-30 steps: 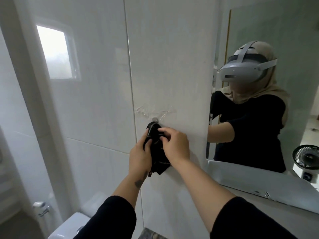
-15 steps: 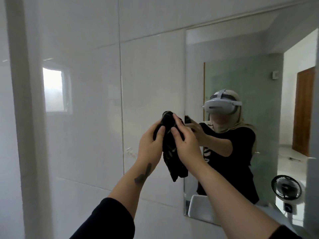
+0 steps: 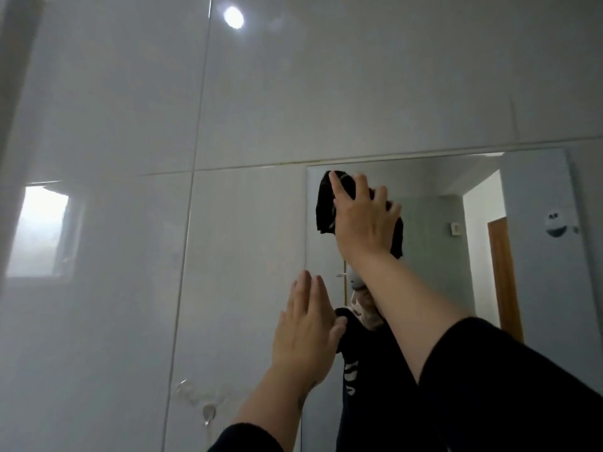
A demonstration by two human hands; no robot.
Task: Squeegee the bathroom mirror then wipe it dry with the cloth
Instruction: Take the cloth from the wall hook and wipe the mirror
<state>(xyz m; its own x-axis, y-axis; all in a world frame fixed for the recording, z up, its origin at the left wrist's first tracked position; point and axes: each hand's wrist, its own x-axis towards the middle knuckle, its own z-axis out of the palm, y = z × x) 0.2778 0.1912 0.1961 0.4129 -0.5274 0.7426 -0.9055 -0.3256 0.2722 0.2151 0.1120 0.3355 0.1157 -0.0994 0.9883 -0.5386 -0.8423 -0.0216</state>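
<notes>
The bathroom mirror (image 3: 430, 249) hangs on the white tiled wall, filling the right half of the view. My right hand (image 3: 360, 220) presses a black cloth (image 3: 326, 203) flat against the glass near the mirror's top left corner. My left hand (image 3: 306, 324) is lower, fingers straight and together, palm laid against the mirror's left edge, holding nothing. No squeegee is in view.
A clear plastic wall hook (image 3: 207, 411) sticks to the tile at lower left of the mirror. The glossy tiles reflect a window (image 3: 37, 230) and a ceiling light (image 3: 233, 17). The mirror reflects a doorway and a wooden door (image 3: 504, 275).
Both hands held the cloth by the hook, then lifted it. Now the left hand has let go and rests on the mirror's edge, while the right hand has carried the cloth up to the mirror's top.
</notes>
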